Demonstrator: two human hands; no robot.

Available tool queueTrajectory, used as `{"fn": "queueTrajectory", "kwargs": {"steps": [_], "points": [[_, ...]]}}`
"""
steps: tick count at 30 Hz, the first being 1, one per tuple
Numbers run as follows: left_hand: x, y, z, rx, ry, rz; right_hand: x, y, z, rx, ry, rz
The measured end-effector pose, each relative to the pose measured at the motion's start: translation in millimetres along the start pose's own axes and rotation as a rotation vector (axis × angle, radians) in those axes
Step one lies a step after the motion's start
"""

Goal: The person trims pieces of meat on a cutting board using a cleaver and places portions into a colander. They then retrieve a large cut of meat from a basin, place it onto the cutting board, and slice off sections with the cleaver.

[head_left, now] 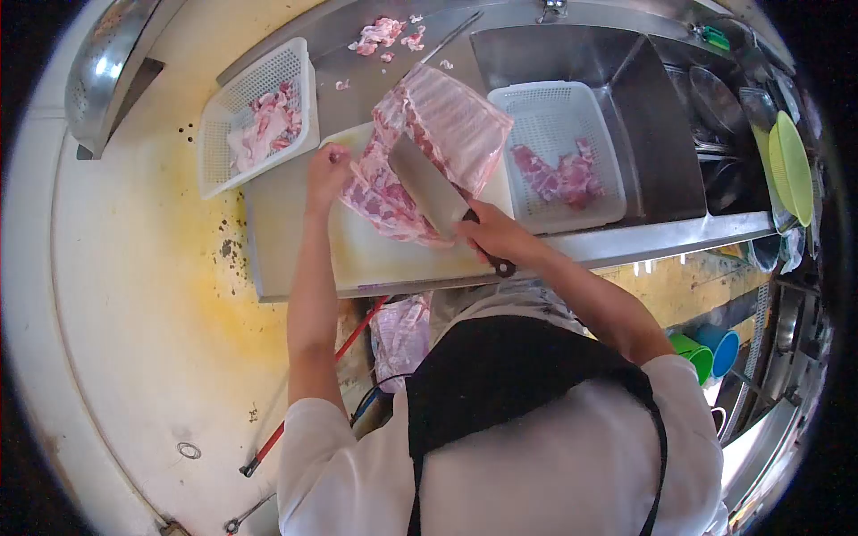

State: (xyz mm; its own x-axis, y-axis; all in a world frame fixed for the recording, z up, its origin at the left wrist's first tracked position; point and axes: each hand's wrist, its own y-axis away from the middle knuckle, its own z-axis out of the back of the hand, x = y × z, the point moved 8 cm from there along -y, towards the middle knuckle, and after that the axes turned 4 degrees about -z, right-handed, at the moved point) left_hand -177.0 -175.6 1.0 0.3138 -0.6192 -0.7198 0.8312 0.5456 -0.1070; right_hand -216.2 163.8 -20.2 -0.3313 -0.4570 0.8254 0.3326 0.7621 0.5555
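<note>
A slab of raw ribs (pixel 456 121) lies on the white cutting board (pixel 357 255), its pale inner side up. A strip of red and white meat (pixel 380 196) bends away from the slab's left side and seems joined to it near the top. My right hand (pixel 496 234) is wrapped round the dark handle of a cleaver (pixel 429 186). Its broad blade lies in the gap between the strip and the ribs. At the strip's left edge, my left hand (pixel 328 174) has its fingers curled closed on the meat; the fingertips are partly hidden.
A white basket (pixel 213 152) of meat trimmings stands at the board's left. Another white basket (pixel 536 96) with meat pieces sits in the steel sink (pixel 639 107). Scraps (pixel 380 34) and a thin rod (pixel 451 37) lie behind the ribs. Bowls and a green basket (pixel 788 170) are far right.
</note>
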Motion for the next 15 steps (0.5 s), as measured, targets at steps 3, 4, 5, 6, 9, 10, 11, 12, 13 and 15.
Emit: {"fn": "queueTrajectory", "kwargs": {"steps": [3,4,5,6,9,10,11,12,13,15], "points": [[6.0,-4.9,5.5,0.064,-0.096,0.054,23.0,-22.5,-8.9,-0.018,-0.037,0.137],[4.0,-6.1,6.7,0.06,-0.124,0.03,24.4,-42.0,-9.8,-0.065,0.01,0.179],[0.1,-7.5,4.8,0.057,-0.15,0.004,18.8,-68.3,-10.8,-0.115,0.058,0.223],[-7.5,-7.8,3.0,0.053,-0.176,-0.023,26.4,-73.7,-11.4,-0.165,0.106,0.266],[-10.2,-7.5,-2.5,0.089,-0.156,0.118,10.2,-39.9,-27.6,-0.163,-0.023,0.273],[-12.3,-10.4,-5.5,0.106,-0.166,0.092,6.0,-22.9,-32.0,-0.09,-0.05,0.186],[-12.1,-10.3,-9.0,0.126,-0.177,0.071,0.9,-0.4,-34.0,-0.015,-0.08,0.094],[-11.2,-9.0,-13.0,0.147,-0.19,0.051,-7.2,14.8,-36.4,0.061,-0.112,0.0],[-11.0,-8.4,-20.1,0.108,-0.29,0.002,-13.6,22.0,-31.0,0.035,-0.108,-0.024],[-11.1,-7.8,-39.5,0.021,-0.491,-0.098,-22.1,28.3,-23.2,-0.017,-0.097,-0.068]]}}
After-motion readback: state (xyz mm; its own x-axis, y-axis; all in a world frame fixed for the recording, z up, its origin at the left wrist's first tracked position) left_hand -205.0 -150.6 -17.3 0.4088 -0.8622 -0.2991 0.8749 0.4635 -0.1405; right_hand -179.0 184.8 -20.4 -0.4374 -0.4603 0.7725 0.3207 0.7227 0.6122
